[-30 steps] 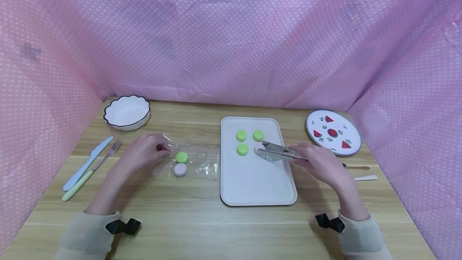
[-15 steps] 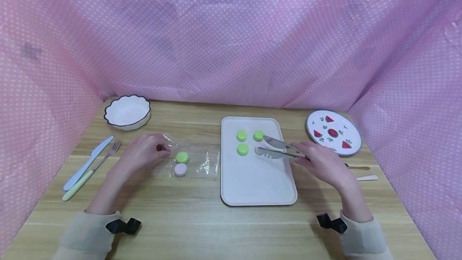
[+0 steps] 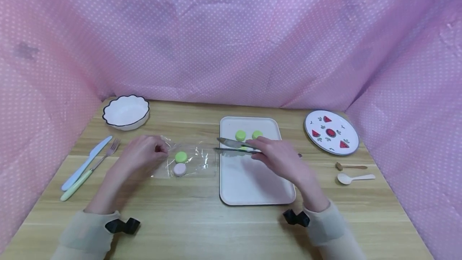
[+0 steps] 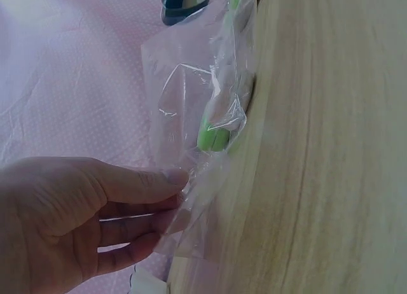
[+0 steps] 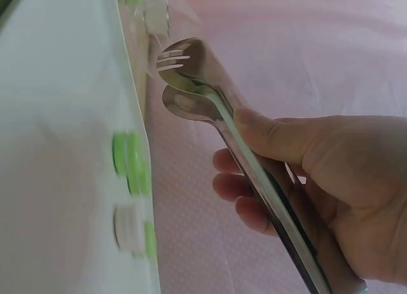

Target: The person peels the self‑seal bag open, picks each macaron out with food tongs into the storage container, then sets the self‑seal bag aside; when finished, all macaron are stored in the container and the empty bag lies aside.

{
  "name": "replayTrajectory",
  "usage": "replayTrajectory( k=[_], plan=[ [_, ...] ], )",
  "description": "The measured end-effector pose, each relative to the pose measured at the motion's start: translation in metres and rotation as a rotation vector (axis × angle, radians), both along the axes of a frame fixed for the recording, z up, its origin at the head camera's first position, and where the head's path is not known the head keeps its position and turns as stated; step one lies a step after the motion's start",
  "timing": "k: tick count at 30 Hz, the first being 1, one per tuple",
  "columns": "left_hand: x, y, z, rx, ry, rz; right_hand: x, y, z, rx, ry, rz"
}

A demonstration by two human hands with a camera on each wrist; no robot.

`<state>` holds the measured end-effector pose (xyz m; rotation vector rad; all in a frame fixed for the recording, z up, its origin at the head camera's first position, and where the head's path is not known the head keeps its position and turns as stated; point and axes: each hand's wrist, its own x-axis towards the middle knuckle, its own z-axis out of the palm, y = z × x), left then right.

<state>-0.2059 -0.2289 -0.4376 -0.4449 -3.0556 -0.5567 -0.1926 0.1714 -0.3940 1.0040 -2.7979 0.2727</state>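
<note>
My left hand (image 3: 146, 149) pinches the left edge of a clear plastic bag (image 3: 196, 161) between thumb and fingers. Inside the bag lie a green macaron (image 3: 181, 157) and a pale lilac one. Above the white tray (image 3: 256, 189), my right hand (image 3: 279, 157) holds metal tongs (image 5: 235, 141), whose tips reach left past the tray's rim. Nothing shows between those tips. Several green macarons (image 3: 240, 135) sit on the tray, one mostly covered by the tongs. A pale macaron (image 5: 129, 229) also stands there, visible in the right wrist view but hidden by my hand in the head view.
At the back left stands a white scalloped bowl (image 3: 127, 111); a blue knife (image 3: 86, 163) and a green-handled fork (image 3: 90, 169) lie before it. Watermelon-patterned plates (image 3: 333, 131) are at the back right, with a white spoon (image 3: 355, 178) and a small brown-handled utensil (image 3: 353, 167) nearby.
The tongs have opened from around the pale macaron, leaving it on the tray. My right hand has then carried them left across the tray toward the bag. The left hand stays in place.
</note>
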Motion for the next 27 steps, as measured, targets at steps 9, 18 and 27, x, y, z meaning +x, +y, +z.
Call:
replayTrajectory(
  k=[9, 18, 27],
  plan=[
    [0.002, 0.003, -0.002, -0.001, -0.009, -0.009, -0.001, -0.036, -0.008, 0.069, -0.004, 0.04],
    [0.004, 0.006, -0.002, 0.021, -0.014, 0.004, -0.004, -0.069, -0.016, 0.084, 0.0, 0.109],
    [0.003, 0.007, -0.002, 0.014, 0.058, -0.029, -0.004, -0.089, -0.014, 0.053, 0.012, 0.127]
  ],
)
